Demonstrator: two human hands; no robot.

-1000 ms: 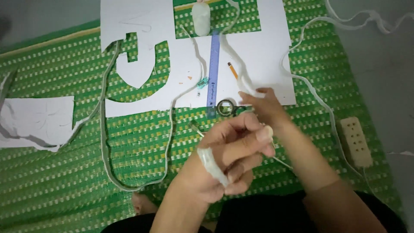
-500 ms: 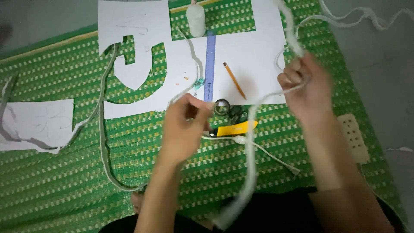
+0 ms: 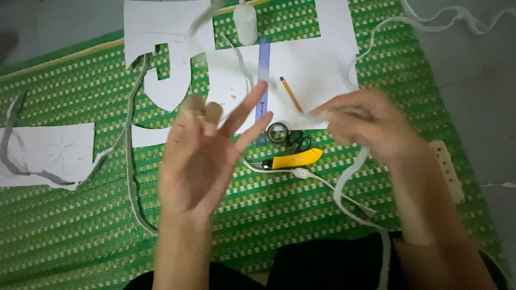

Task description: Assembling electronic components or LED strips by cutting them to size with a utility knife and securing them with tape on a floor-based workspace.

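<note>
The right hand pinches the white strip over the middle of the green mat, the left hand is open and empty, and the dangling strip might snag the yellow cutter.

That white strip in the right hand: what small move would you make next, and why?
Probably bring the open left hand across to catch the white strip. The right hand pinches its top while the rest dangles loose toward the lap, and the left hand holds nothing, fingers spread above the green mat.
</note>
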